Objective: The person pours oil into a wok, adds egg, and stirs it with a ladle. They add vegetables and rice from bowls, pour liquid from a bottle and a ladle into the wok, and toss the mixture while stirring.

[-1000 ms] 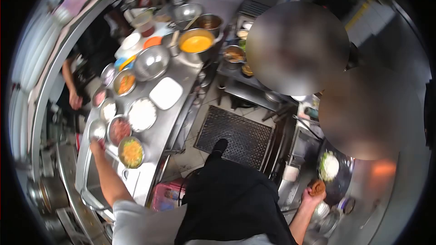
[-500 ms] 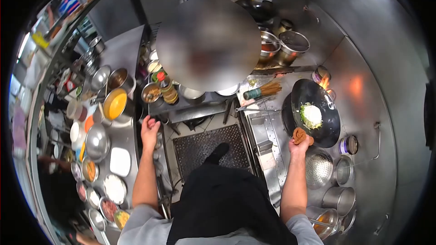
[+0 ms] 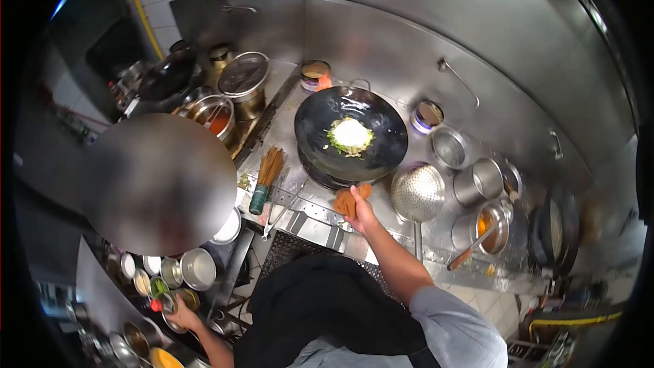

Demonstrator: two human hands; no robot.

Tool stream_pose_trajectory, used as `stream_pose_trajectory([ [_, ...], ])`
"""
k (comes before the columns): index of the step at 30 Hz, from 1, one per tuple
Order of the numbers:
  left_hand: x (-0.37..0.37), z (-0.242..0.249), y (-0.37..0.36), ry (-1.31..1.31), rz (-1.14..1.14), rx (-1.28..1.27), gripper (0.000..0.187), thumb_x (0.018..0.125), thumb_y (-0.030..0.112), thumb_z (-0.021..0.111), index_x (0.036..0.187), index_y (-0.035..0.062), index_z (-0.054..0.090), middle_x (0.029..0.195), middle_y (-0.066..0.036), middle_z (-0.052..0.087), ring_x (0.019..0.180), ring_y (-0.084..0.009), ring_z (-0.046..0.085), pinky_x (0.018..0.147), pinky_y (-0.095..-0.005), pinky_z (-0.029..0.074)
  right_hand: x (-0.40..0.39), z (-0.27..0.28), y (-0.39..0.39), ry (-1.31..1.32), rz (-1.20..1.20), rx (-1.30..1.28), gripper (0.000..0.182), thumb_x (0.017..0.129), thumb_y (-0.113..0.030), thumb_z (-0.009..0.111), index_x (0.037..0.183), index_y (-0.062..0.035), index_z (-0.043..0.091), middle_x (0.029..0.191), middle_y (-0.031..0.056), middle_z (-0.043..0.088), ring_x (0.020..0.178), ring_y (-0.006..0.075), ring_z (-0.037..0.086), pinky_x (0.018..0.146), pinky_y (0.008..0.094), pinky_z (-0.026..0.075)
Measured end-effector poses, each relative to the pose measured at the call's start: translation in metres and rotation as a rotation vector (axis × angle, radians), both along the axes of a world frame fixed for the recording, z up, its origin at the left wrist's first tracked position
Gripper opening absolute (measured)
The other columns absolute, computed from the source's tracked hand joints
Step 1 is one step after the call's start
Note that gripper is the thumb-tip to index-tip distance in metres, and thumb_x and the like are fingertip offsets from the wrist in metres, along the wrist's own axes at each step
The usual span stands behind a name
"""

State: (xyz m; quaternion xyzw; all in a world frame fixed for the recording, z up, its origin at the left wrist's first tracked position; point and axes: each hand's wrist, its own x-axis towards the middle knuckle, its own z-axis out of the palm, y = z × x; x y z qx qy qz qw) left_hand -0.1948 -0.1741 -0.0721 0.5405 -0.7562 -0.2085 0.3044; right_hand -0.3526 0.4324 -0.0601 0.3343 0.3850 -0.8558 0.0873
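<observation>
We see our right hand [image 3: 360,210] at the near rim of the black wok [image 3: 351,135], its fingers pressed around an orange-brown cloth [image 3: 347,199] that wraps the wok's near handle. The wok sits on the burner at the middle of the steel bench [image 3: 320,221], and in its centre lies a mound of white rice with green shreds [image 3: 350,135]. Just right of the cloth a perforated metal skimmer [image 3: 417,193] rests bowl-up, its handle pointing toward us. Left of the cloth a bamboo wok brush [image 3: 266,178] lies on the bench, with a pair of tongs [image 3: 281,210] beside it. Further right stand several steel pots [image 3: 477,180], one holding orange sauce and a ladle [image 3: 477,242].

Our left hand [image 3: 180,315] reaches down at the near left among small steel bowls of ingredients [image 3: 163,279]; its fingers appear curled at one bowl, though we cannot tell whether they grip it. Another person stands at the left, close to those bowls.
</observation>
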Motion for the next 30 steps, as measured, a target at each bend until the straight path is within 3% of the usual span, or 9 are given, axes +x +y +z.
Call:
stream_pose_trajectory([
  [1, 0.003, 0.026, 0.009, -0.058, -0.01, 0.005, 0.088, 0.069, 0.033, 0.086, 0.135, -0.0032, 0.042, 0.131, -0.019, 0.054, 0.115, -0.0323, 0.055, 0.104, -0.0404, 0.039, 0.016, -0.004, 0.004, -0.008, -0.031, -0.004, 0.043, 0.089, -0.054, 0.059, 0.111, -0.017, 0.058, 0.094, 0.0, 0.065, 0.08, 0.0159, 0.061, 0.054, 0.0297, 0.041],
  [5, -0.021, 0.119, 0.03, 0.224, -0.6, 0.025, 0.081, 0.069, 0.006, 0.081, 0.136, -0.0034, 0.038, 0.13, -0.018, 0.051, 0.12, -0.0291, 0.05, 0.106, -0.0392, 0.037, 0.092, -0.017, 0.006, -0.017, -0.028, 0.071, 0.043, 0.093, -0.046, 0.056, 0.111, -0.007, 0.056, 0.093, 0.0068, 0.065, 0.068, 0.0167, 0.062, 0.042, 0.0261, 0.04],
  [9, -0.126, 0.214, 0.098, -0.015, -1.222, 0.057, 0.088, 0.059, 0.012, 0.082, 0.135, -0.0024, 0.04, 0.128, -0.019, 0.052, 0.119, -0.0289, 0.051, 0.105, -0.039, 0.037, 0.143, -0.031, 0.0, -0.104, -0.168, 0.091, 0.041, 0.095, -0.043, 0.054, 0.11, -0.0048, 0.056, 0.091, 0.0076, 0.066, 0.066, 0.0169, 0.063, 0.042, 0.0264, 0.041],
  [11, -0.189, 0.229, 0.145, -0.058, -1.471, 0.057, 0.089, 0.057, 0.016, 0.083, 0.133, -0.0022, 0.042, 0.123, -0.018, 0.055, 0.114, -0.0281, 0.055, 0.101, -0.0382, 0.041, 0.16, -0.031, -0.001, -0.104, -0.214, 0.129, 0.04, 0.095, -0.04, 0.053, 0.109, -0.0032, 0.056, 0.089, 0.0077, 0.066, 0.065, 0.0171, 0.063, 0.042, 0.0262, 0.042],
  [15, -0.295, 0.216, 0.25, -0.079, -1.875, 0.486, 0.081, 0.057, 0.015, 0.083, 0.128, -0.0013, 0.047, 0.114, -0.016, 0.062, 0.104, -0.0251, 0.06, 0.094, -0.0358, 0.046, 0.186, -0.021, -0.003, -0.122, -0.393, 0.185, 0.037, 0.096, -0.04, 0.053, 0.108, -0.0056, 0.057, 0.086, 0.0067, 0.065, 0.066, 0.017, 0.063, 0.043, 0.0264, 0.043],
  [17, -0.332, 0.214, 0.303, -0.288, -2.013, 0.499, 0.074, 0.059, 0.018, 0.083, 0.123, -0.0013, 0.051, 0.107, -0.015, 0.065, 0.098, -0.0252, 0.063, 0.091, -0.0346, 0.048, 0.204, -0.008, -0.005, -0.123, -0.443, 0.207, 0.036, 0.096, -0.04, 0.053, 0.108, -0.0066, 0.057, 0.086, 0.0059, 0.065, 0.067, 0.0165, 0.064, 0.043, 0.0265, 0.044],
  [22, -0.401, 0.165, 0.402, -0.682, -2.028, 0.085, 0.075, 0.059, 0.035, 0.079, 0.12, -0.0005, 0.055, 0.107, -0.02, 0.066, 0.099, -0.0328, 0.065, 0.089, -0.0371, 0.05, 0.254, 0.0, -0.02, -0.105, -0.674, 0.168, 0.036, 0.095, -0.042, 0.053, 0.108, -0.0085, 0.058, 0.088, 0.004, 0.064, 0.07, 0.0157, 0.063, 0.045, 0.0256, 0.044],
  [24, -0.405, 0.159, 0.432, -0.939, -1.92, -0.318, 0.075, 0.059, 0.038, 0.077, 0.12, 0.001, 0.056, 0.109, -0.02, 0.066, 0.103, -0.0329, 0.064, 0.089, -0.0392, 0.05, 0.274, -0.004, -0.028, -0.139, -0.723, 0.104, 0.038, 0.095, -0.045, 0.052, 0.109, -0.0096, 0.059, 0.09, 0.0037, 0.065, 0.071, 0.0163, 0.063, 0.048, 0.0264, 0.044],
  [30, -0.402, 0.156, 0.454, -0.907, -1.86, -0.467, 0.074, 0.062, 0.039, 0.077, 0.121, 0.0016, 0.054, 0.11, -0.018, 0.067, 0.104, -0.032, 0.065, 0.088, -0.0387, 0.052, 0.296, 0.008, -0.045, -0.187, -0.773, 0.035, 0.038, 0.094, -0.045, 0.052, 0.11, -0.0102, 0.059, 0.09, 0.0038, 0.065, 0.072, 0.0166, 0.063, 0.047, 0.0273, 0.043],
])
